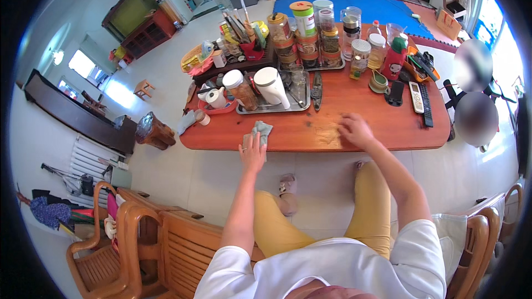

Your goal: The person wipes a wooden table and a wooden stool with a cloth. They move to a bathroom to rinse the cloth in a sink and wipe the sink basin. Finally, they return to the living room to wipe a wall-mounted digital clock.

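A crumpled grey-green cloth [262, 128] lies at the front edge of the reddish wooden table [299, 135]. My left hand [252, 154], with a ring on one finger, rests on this cloth and presses it to the tabletop. Farther right, my right hand [356, 130] is at the table surface with its fingers loosely bent and slightly blurred. Nothing shows in it. Whether its fingertips touch the wood I cannot tell. Beyond my left hand stand a white jug [270, 85] and a white-lidded jar [241, 91] on a metal tray [274, 109].
Stacked jars [307, 45] crowd the back. A dark boat-shaped object [316, 91] lies beside the tray. At right are a small green pitcher [379, 82], a red bottle [394, 60], remote controls [417, 97] and an orange basket [424, 64]. A wooden bench [187, 253] is behind me.
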Demonstrator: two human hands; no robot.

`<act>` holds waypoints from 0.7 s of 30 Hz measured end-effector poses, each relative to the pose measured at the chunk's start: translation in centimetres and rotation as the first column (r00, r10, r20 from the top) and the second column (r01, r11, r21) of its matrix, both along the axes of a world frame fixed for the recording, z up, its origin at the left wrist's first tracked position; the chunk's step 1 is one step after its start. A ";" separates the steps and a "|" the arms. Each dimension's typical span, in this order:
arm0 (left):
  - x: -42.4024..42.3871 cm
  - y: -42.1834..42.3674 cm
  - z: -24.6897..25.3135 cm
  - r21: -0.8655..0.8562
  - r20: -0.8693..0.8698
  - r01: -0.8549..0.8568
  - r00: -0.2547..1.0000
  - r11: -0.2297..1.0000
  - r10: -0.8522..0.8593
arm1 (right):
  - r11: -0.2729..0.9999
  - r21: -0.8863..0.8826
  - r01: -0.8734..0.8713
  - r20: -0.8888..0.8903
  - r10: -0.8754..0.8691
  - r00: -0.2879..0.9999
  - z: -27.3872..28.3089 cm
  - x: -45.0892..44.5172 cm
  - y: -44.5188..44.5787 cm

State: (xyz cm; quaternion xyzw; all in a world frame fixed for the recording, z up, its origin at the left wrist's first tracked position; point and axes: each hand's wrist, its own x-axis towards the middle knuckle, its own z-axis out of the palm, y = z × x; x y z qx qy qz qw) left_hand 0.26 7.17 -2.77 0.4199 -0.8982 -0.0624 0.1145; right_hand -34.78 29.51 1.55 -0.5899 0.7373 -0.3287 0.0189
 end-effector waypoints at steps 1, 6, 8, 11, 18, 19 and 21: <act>-0.4 0.1 -0.3 -0.038 -0.013 -0.052 0.999 0.998 0.052 | 0.996 0.007 0.089 -0.053 -0.089 0.995 0.4 -1.4 2.2; -5.3 3.6 -1.1 -0.096 -0.042 -0.078 0.996 0.992 0.074 | 0.863 0.025 0.504 -0.258 -0.482 0.838 -2.8 -6.7 11.4; -7.6 5.7 -1.1 -0.106 -0.039 0.033 0.999 0.994 -0.038 | 0.858 0.016 0.514 -0.355 -0.475 0.805 -3.4 -6.8 11.8; -10.8 9.5 -0.7 -0.083 -0.053 0.211 0.975 0.974 -0.216 | 0.891 0.049 0.452 -0.373 -0.404 0.835 -3.2 -7.0 11.4; -22.6 17.3 1.5 -0.027 -0.140 0.681 0.722 0.732 -0.677 | 0.931 0.027 0.364 -0.285 -0.342 0.895 -1.8 -7.5 11.0; -23.7 16.9 1.2 -0.047 -0.112 0.688 0.717 0.724 -0.688 | 0.927 0.017 0.376 -0.276 -0.357 0.892 -1.7 -7.6 11.1; -25.9 15.6 0.3 -0.086 -0.060 0.701 0.706 0.708 -0.706 | 0.921 0.006 0.389 -0.259 -0.374 0.890 -1.8 -7.9 11.3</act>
